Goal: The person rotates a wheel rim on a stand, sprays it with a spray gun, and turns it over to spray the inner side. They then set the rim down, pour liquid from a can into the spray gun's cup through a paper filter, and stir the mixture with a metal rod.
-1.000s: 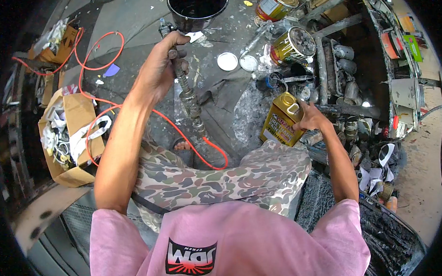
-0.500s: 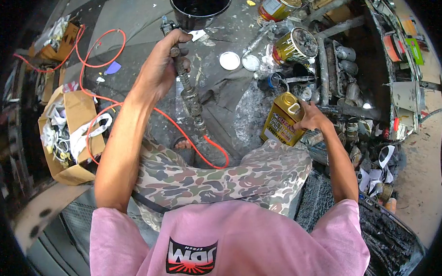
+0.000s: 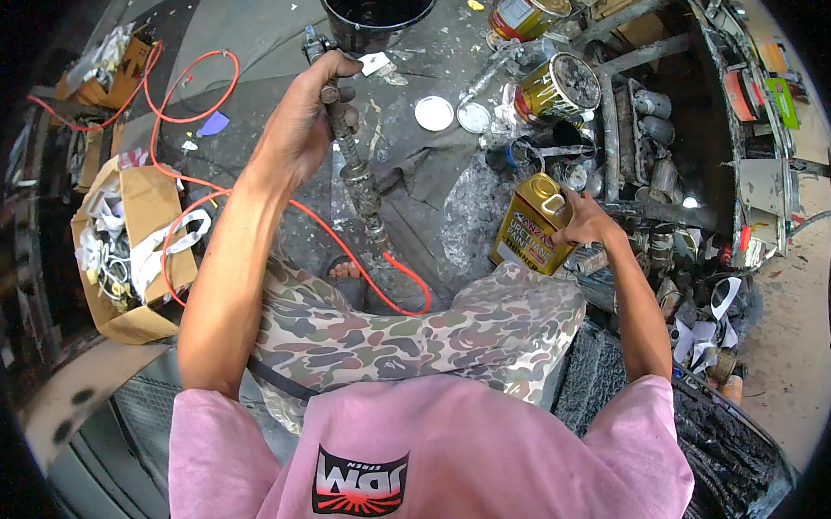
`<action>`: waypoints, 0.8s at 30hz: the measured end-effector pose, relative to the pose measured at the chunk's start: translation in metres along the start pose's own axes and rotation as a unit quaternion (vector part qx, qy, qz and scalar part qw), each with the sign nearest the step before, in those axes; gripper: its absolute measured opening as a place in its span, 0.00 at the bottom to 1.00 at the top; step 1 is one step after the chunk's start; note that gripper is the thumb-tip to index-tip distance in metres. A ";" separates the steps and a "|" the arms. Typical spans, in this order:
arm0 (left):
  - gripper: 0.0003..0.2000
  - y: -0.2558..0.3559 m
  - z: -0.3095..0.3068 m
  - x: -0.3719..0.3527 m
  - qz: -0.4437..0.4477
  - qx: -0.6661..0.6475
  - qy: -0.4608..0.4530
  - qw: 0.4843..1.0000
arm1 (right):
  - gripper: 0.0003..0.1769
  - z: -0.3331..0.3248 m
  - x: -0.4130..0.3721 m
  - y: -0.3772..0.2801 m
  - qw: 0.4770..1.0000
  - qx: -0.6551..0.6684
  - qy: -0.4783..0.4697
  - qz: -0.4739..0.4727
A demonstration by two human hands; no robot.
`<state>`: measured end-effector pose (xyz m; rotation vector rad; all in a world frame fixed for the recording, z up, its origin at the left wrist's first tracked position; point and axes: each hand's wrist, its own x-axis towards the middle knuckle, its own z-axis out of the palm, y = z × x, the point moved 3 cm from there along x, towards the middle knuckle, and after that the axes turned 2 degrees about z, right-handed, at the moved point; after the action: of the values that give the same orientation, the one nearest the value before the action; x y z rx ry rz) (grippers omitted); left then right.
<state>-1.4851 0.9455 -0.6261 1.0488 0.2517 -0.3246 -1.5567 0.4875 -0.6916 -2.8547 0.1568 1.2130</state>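
My left hand (image 3: 311, 105) is wrapped round the upper end of a dirty metal spray gun (image 3: 361, 186), which hangs over the floor with a red hose (image 3: 406, 276) at its lower end. On the right, my right hand (image 3: 583, 220) grips a gold and brown rectangular thinner can (image 3: 532, 225) by its side. The can is slightly tilted, close to my right knee. Just beyond it is a small dark container with a blue band (image 3: 520, 155). My right fingers are partly hidden behind the can.
A black bucket (image 3: 377, 11) stands ahead. Paint cans (image 3: 568, 85) and two white lids (image 3: 433, 114) lie to its right. An open cardboard box (image 3: 152, 214) is at the left. A cluttered metal rack (image 3: 612, 138) borders the right side.
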 end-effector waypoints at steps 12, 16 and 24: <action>0.10 0.003 0.003 -0.001 0.003 0.012 0.004 1.000 | 0.68 -0.003 -0.001 -0.002 1.000 0.015 -0.001 0.013; 0.10 0.003 0.002 0.000 0.006 0.013 -0.001 1.000 | 0.70 0.004 0.007 0.008 1.000 0.004 0.008 0.002; 0.11 0.001 0.000 0.003 0.008 0.011 -0.018 1.000 | 0.67 0.000 0.002 0.003 1.000 0.004 0.015 -0.004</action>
<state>-1.4823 0.9456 -0.6262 1.0646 0.2080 -0.3331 -1.5552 0.4842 -0.6933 -2.8649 0.1499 1.1659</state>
